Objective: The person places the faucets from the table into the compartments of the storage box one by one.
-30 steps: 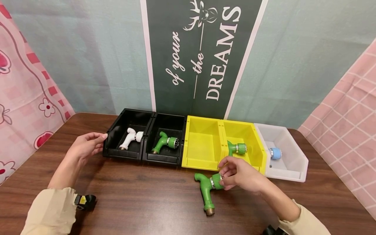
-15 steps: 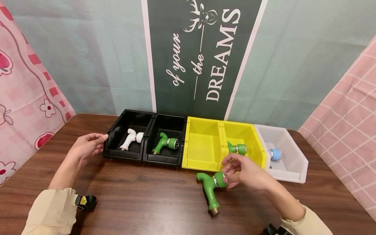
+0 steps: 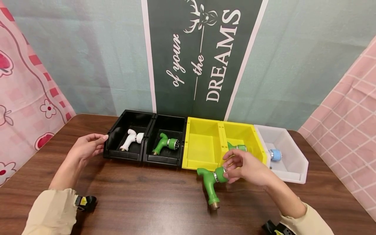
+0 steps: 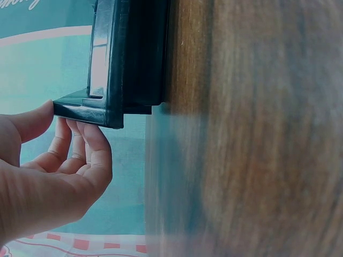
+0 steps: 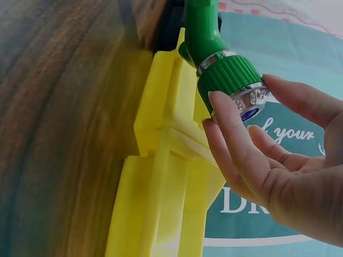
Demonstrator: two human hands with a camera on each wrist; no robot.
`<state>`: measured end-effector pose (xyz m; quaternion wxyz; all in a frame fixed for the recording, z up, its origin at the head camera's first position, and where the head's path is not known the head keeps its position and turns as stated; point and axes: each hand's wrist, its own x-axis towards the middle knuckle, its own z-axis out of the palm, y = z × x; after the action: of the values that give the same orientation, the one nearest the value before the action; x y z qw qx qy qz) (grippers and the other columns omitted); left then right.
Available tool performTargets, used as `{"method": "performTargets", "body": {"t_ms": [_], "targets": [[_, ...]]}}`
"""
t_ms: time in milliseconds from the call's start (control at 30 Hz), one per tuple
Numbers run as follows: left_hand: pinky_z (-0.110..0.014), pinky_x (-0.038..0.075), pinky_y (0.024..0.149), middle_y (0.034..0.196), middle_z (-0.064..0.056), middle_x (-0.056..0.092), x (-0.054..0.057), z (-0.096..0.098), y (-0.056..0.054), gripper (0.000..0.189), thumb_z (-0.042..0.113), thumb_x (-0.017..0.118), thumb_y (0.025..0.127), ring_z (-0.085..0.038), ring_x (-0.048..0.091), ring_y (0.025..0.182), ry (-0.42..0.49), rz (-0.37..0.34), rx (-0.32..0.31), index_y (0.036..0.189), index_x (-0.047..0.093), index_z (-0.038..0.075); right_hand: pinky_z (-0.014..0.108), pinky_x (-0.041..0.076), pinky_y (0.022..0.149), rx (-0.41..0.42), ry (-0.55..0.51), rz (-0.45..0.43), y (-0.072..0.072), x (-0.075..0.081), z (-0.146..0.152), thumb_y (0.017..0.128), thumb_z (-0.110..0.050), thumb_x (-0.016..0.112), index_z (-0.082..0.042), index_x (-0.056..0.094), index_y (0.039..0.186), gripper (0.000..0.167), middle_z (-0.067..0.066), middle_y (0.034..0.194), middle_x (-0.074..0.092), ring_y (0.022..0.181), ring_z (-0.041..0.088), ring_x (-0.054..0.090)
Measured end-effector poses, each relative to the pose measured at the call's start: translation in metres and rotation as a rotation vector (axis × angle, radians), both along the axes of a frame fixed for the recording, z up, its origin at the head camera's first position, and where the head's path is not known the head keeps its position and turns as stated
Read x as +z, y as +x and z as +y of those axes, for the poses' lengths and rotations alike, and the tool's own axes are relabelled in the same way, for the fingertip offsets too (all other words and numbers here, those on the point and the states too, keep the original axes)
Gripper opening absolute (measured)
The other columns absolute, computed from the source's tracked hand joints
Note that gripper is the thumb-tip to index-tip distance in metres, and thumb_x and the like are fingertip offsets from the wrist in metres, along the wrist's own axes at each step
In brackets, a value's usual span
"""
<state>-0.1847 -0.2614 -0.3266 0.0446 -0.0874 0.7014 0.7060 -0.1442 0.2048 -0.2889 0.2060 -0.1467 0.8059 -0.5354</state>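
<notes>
By the knurled end of its green knob, my right hand (image 3: 246, 168) pinches a green faucet (image 3: 209, 184) between thumb and fingertips. In the head view the faucet hangs over the table in front of the yellow bins, its brass-threaded end pointing down. The right wrist view shows the thumb on the faucet's (image 5: 230, 75) silver ring and two fingers along the knob. My left hand (image 3: 88, 147) grips the outer side edge of the leftmost black bin (image 3: 113, 143), thumb at the rim corner and fingers against the wall. A white faucet (image 3: 130, 139) lies in that bin.
The second black bin (image 3: 164, 160) holds a green faucet (image 3: 165, 143). Of two yellow bins, the left (image 3: 202, 163) has a bare floor; the right (image 3: 258, 143) contains a green faucet (image 3: 241, 147). A white bin (image 3: 293, 163) with a blue-knobbed faucet (image 3: 275, 154) ends the row.
The right hand has lifted the green faucet off the table and brought it slightly up, toward the yellow bins. My left hand has stayed on the black bin.
</notes>
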Motion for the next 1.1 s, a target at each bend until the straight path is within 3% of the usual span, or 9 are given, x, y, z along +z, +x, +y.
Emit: {"method": "performTargets", "body": {"t_ms": [233,600,1100], "targets": [[-0.018,0.05,0.062,0.074,0.009,0.058,-0.001,-0.001,0.001,0.014,0.016,0.056,0.091,-0.003,0.058,0.068,-0.006,0.0,-0.005,0.077,0.058,0.018,0.046,0.053,0.065,-0.007,-0.004,0.022,-0.003,0.006,-0.002,0.077,0.002,0.068,0.014,0.041,0.111,0.045,0.019,0.093,0.056,0.074,0.029,0.06],[-0.018,0.05,0.062,0.075,0.009,0.058,-0.001,-0.001,0.001,0.016,0.016,0.056,0.091,-0.003,0.058,0.068,-0.002,0.004,-0.005,0.076,0.059,0.018,0.04,0.054,0.065,-0.036,0.012,0.036,-0.011,0.012,-0.006,0.077,0.002,0.067,0.011,0.042,0.11,0.042,0.02,0.091,0.057,0.074,0.029,0.062],[-0.018,0.05,0.062,0.075,0.009,0.058,-0.001,-0.001,0.0,0.014,0.017,0.057,0.091,-0.003,0.058,0.068,-0.002,0.0,0.001,0.077,0.059,0.018,0.041,0.053,0.066,-0.08,-0.013,0.018,-0.021,0.017,-0.008,0.079,0.004,0.063,0.01,0.041,0.112,0.039,0.02,0.092,0.057,0.075,0.027,0.063]]}}
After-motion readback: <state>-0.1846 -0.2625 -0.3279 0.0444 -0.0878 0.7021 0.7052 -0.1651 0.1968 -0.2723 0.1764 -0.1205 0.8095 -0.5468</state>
